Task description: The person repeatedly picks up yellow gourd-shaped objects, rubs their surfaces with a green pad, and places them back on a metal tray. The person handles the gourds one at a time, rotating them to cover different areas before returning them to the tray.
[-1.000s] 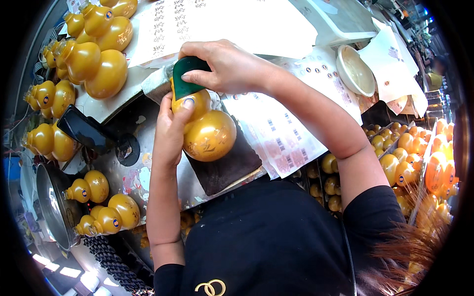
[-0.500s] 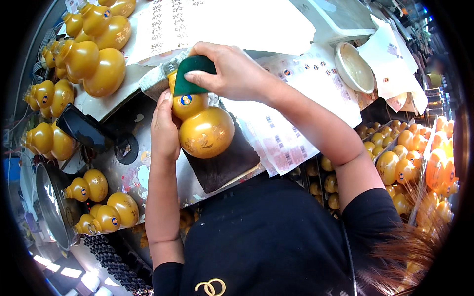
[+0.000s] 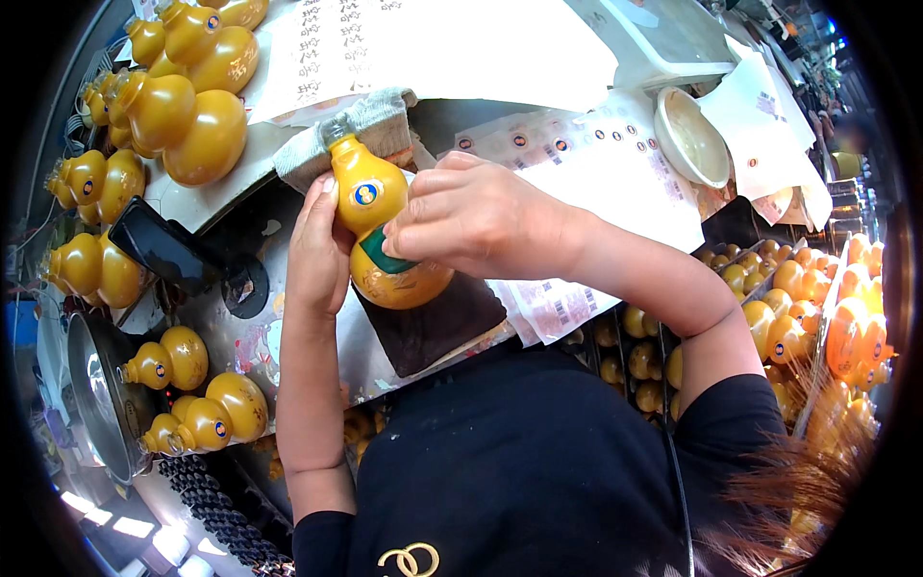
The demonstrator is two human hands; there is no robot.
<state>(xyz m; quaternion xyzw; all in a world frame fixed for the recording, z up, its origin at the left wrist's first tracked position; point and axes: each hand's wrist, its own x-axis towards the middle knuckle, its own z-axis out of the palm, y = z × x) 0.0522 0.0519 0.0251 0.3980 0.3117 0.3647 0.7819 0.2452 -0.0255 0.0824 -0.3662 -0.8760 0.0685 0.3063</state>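
A glossy golden-yellow, gourd-shaped bottle (image 3: 409, 288) lies tilted, its clear neck resting on a folded grey cloth (image 3: 380, 117) and its lower bulb on a dark brown pad (image 3: 437, 332). On its upper bulb is a round blue-and-orange sticker (image 3: 365, 193). My left hand (image 3: 320, 252) is closed along the bottle's left side, steadying it. Pinched in my right hand (image 3: 486, 219) is a flat dark-green scraper (image 3: 378, 251), pressed against the bottle around the waist and lower bulb. My right fingers hide part of the scraper and the bottle's right side.
More golden gourd bottles (image 3: 207, 135) stand along the left, near a phone on a stand (image 3: 163, 245) and a metal pan (image 3: 88, 394). White transfer sheets (image 3: 452, 48) cover the far table. A pale bowl (image 3: 692, 139) sits far right, above crates of bottles (image 3: 784, 288).
My right hand has brought the green scraper down from the bottle's neck and upper bulb to its waist and lower bulb. My left hand stays on the bottle, which has barely moved.
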